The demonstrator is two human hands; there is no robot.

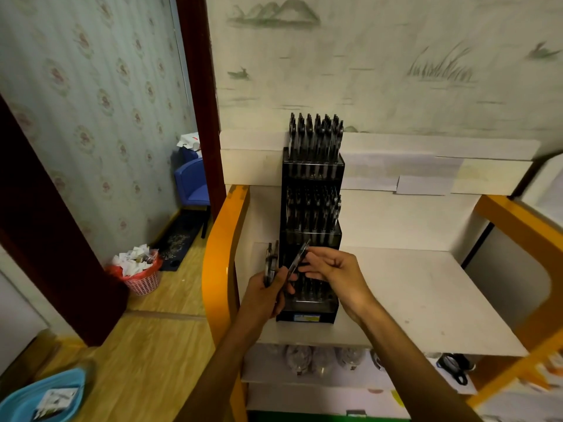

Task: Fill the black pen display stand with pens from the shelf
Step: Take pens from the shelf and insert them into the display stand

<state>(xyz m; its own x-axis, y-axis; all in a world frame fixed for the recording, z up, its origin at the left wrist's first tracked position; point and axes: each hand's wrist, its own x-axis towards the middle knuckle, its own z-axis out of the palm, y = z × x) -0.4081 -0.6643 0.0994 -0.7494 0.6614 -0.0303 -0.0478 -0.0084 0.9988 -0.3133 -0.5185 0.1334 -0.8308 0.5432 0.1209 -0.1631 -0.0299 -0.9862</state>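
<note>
Two bare forearms come into the picture from the bottom edge. No sleeve covers either of them up to the frame edge. The left hand [268, 292] and the right hand [335, 272] wear no glove. No ring, watch or bracelet shows on the fingers or wrists. The arms look slim, with long fingers.

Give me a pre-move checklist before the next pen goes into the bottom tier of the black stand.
1. Left hand grips a bunch of spare dark pens: ok.
2. Right hand pinches one single dark pen, tilted: ok.
3. Black three-tier pen display stand upright on the white shelf: ok.
4. Top tier pens filled: ok.
5. Free slot in the bottom tier: cannot tell, hands cover it.
6. Single pen's tip pointing down: cannot tell.
</note>
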